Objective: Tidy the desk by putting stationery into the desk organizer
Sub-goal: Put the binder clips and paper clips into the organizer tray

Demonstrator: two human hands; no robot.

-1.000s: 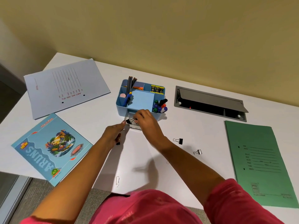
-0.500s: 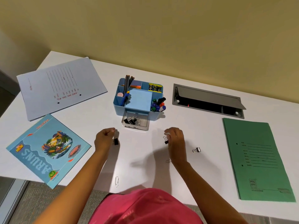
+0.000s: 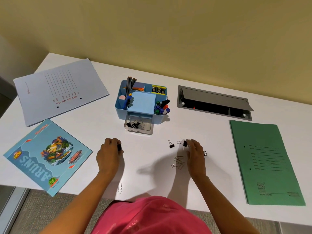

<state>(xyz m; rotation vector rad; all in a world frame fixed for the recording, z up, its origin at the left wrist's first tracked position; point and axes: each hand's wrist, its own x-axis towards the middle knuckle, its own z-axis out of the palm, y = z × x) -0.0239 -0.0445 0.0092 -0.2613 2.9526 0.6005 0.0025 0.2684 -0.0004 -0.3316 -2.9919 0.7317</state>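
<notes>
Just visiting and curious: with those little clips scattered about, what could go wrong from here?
The lone paper clip lies near the desk's front edge; a sweeping arm might knock it off. The clear drawer sticks out, so a hasty hand could bump it. The silver clip is half hidden by the right hand and may be overlooked.

Bare white bench (image 3: 145, 154) lies open between both hands and the clear plastic drawer (image 3: 139, 125) of the blue desk organizer (image 3: 121, 112). A loose black binder clip (image 3: 171, 144) and silver paper clips (image 3: 177, 162) lie right of that lane.
</notes>
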